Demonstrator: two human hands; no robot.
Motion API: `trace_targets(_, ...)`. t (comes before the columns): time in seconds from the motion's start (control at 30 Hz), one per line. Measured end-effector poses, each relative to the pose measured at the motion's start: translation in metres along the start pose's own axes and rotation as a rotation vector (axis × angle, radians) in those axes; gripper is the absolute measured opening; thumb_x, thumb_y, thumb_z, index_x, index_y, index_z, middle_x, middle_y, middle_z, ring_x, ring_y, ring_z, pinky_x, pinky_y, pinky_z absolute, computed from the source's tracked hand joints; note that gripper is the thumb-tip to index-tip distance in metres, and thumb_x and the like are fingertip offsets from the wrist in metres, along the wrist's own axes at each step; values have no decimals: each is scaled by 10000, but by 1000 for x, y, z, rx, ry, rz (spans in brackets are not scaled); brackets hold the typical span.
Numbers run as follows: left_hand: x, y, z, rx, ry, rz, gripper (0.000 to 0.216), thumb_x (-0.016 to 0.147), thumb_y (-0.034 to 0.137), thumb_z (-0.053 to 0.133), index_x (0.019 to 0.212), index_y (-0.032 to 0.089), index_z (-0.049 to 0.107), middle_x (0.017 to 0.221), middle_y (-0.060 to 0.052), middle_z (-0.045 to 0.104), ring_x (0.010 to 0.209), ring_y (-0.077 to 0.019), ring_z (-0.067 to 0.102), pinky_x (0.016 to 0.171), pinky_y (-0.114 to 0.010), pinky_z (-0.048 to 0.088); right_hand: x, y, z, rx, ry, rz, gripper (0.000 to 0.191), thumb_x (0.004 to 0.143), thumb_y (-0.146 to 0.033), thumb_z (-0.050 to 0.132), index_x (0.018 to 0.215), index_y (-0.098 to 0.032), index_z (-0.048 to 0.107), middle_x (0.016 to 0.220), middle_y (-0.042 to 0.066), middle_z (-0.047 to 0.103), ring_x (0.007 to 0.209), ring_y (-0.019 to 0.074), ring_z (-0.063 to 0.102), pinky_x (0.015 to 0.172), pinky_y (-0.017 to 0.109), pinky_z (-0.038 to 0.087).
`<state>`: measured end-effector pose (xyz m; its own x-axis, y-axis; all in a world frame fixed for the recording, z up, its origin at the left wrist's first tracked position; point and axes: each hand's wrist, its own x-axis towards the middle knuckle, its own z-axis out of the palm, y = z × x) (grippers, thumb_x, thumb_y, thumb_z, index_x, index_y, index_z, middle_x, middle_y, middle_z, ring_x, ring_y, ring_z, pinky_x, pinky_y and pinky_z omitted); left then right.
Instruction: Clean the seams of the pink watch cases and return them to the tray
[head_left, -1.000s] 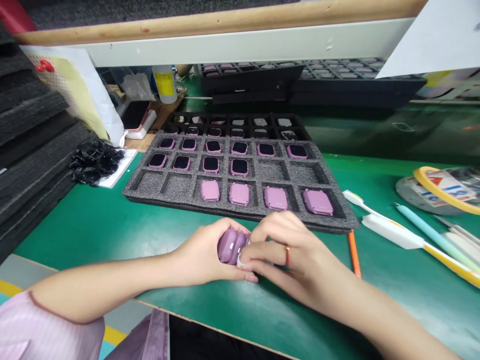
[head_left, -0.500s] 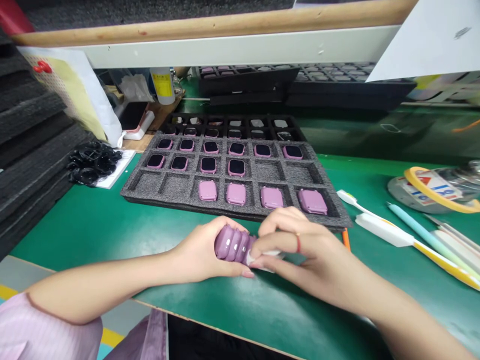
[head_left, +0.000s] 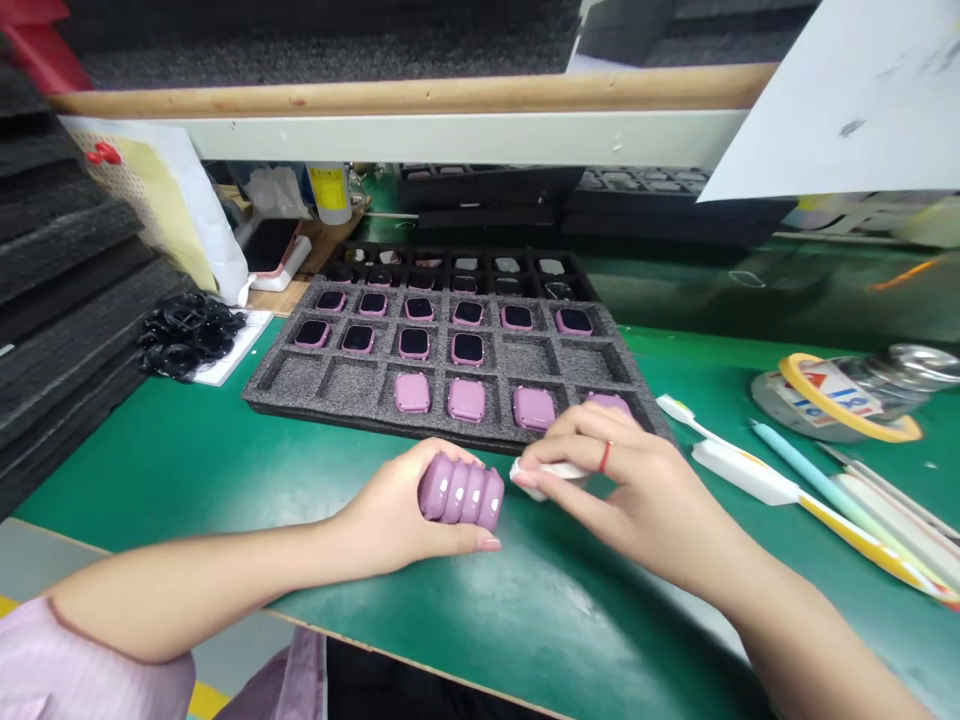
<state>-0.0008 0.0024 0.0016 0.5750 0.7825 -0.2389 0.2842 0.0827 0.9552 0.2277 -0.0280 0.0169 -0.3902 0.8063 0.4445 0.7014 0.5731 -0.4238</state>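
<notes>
My left hand (head_left: 401, 515) is closed round a stack of several purple watch cases (head_left: 461, 492), held on edge just above the green table. My right hand (head_left: 611, 480) sits a little to the right of the stack, apart from it, pinching a small white piece (head_left: 541, 470) between thumb and fingers. Just behind both hands lies a grey foam tray (head_left: 360, 385) with purple watch cases (head_left: 466, 399) in its front row and dark-screened watches (head_left: 414, 342) in the rows behind. The right hand partly covers the tray's front right pocket.
A pile of black rings (head_left: 187, 330) lies at the left beside stacked dark foam sheets (head_left: 52, 300). White and teal tools (head_left: 739, 470) and a yellow tape roll (head_left: 847, 395) lie at the right. More black trays (head_left: 465, 265) stand behind, under a shelf.
My right hand has drawn away to the right from the stack with the white piece, and the stack now shows fully in my left hand. The view has tipped slightly downward.
</notes>
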Motion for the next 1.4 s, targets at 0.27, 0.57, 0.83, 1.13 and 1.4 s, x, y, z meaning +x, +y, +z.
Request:
trace_targets(0.27, -15, 12, -1, -59, 89, 168, 579, 631, 318, 911, 1092, 229, 572, 1129, -29, 676, 1023, -219, 646, 923, -373, 518, -3, -5, -7, 59, 87, 58, 270, 906, -197, 585, 1157, -279, 644, 1093, 56, 697, 1032, 230, 684, 877, 383, 580)
trace_targets(0.57, -17, 5, 7, -269, -5, 163, 683, 621, 276, 920, 1169, 198, 520, 1171, -86, 628, 1136, -278, 606, 980, -443, 504, -3, -46, 41, 294, 57, 50, 847, 813, -211, 715, 1547, -285, 299, 1460, 71, 573, 1348, 236, 558, 1131, 390, 488)
trace_targets(0.83, -19, 12, 7, -420, -203, 205, 687, 668, 418, 899, 1190, 197, 511, 1177, -95, 593, 1103, -251, 604, 961, -404, 478, -6, -50, 48, 491, 193, 155, 771, 802, -229, 768, 1481, -288, 407, 1320, 95, 681, 1245, 296, 645, 1039, 443, 574)
trace_targets(1.13, -20, 14, 0, -482, -244, 55, 593, 843, 702, 600, 1076, 157, 615, 866, -28, 582, 723, -128, 575, 729, -291, 522, -10, -47, 45, 512, 220, 165, 863, 765, -228, 799, 1510, -302, 370, 1220, 70, 724, 1211, 296, 669, 1037, 467, 574)
trace_targets(1.4, -20, 9, -1, -468, -271, 94, 571, 871, 629, 629, 1203, 167, 577, 1008, -80, 654, 883, -179, 658, 791, -315, 555, -12, -45, 45, 516, 212, 160, 854, 763, -199, 789, 1507, -306, 385, 1251, 77, 710, 1197, 294, 677, 1034, 465, 579)
